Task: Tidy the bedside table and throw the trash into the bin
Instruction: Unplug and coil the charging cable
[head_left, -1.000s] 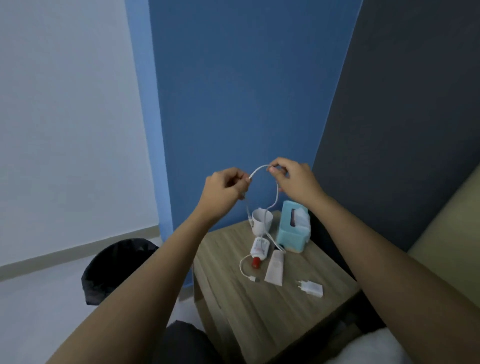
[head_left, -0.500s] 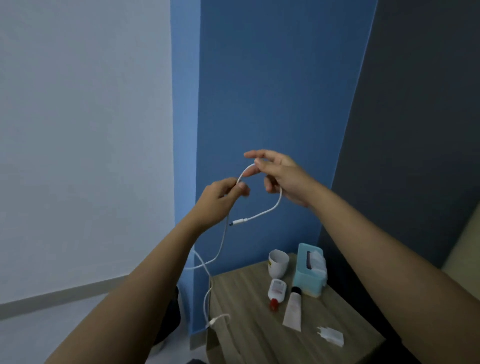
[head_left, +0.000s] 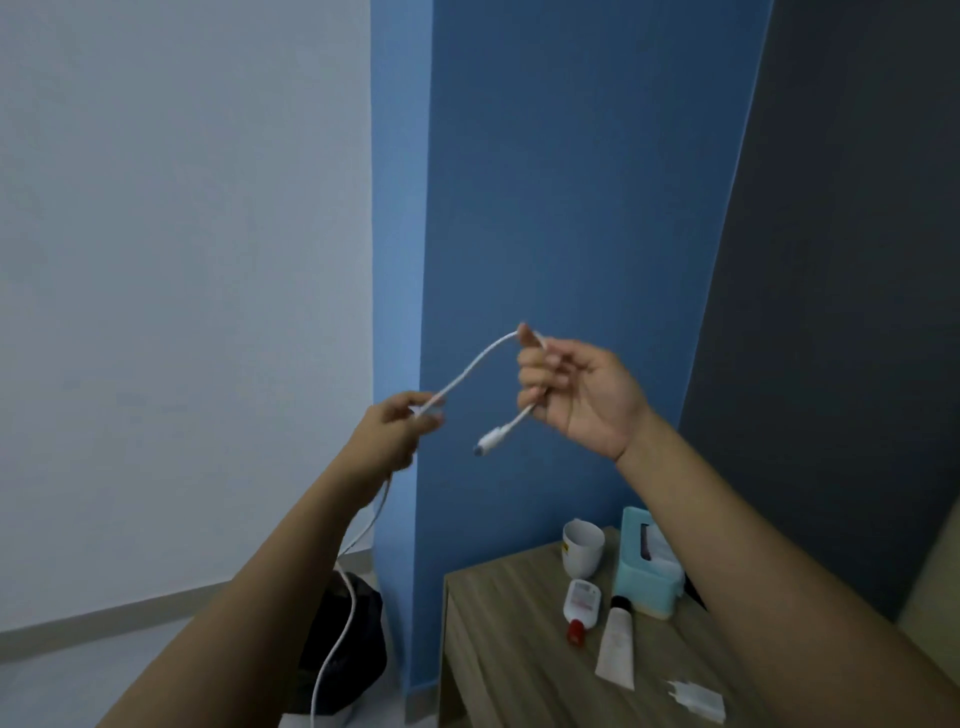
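A pale grey-white painted wall (head_left: 182, 260) meets a blue painted wall (head_left: 561, 208); right of it stands a dark charcoal panel (head_left: 857, 260).

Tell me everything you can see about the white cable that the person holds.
The white cable is thin, round and flexible, plastic by its look. Both hands hold it up in the air, left of the bedside table. The right hand pinches it near one end, whose thicker plug hangs free below. An arc runs to the left hand, which pinches it. The rest hangs down in front of the black bin.
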